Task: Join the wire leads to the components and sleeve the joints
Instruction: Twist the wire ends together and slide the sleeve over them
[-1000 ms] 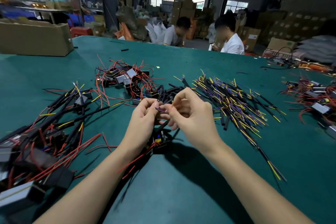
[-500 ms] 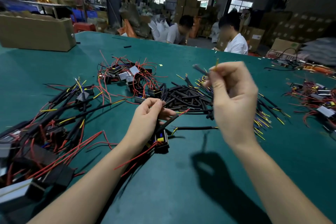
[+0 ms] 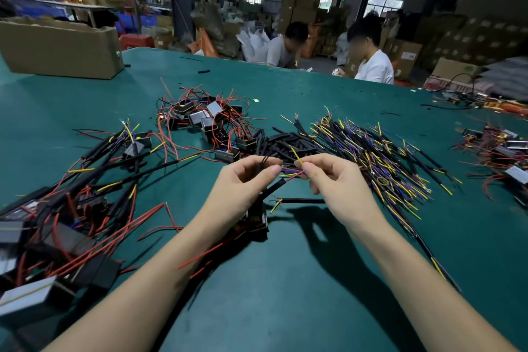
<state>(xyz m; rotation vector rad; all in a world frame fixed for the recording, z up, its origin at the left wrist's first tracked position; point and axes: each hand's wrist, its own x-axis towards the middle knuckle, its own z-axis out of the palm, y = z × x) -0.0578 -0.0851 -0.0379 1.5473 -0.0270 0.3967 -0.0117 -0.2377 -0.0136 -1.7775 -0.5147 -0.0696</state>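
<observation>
Two bare forearms enter from the lower edge, one from 7 o'clock, one from 5 o'clock. No sleeve, glove, watch or ring shows on either. The left hand (image 3: 243,183) and right hand (image 3: 337,180) are uncovered to the fingers (image 3: 273,171), with short, unpainted nails. Both arms are slender and unmarked along their visible length.

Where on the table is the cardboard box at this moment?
In the head view, the cardboard box sits at the far left edge of the green table, beyond the component pile with red wires.
</observation>
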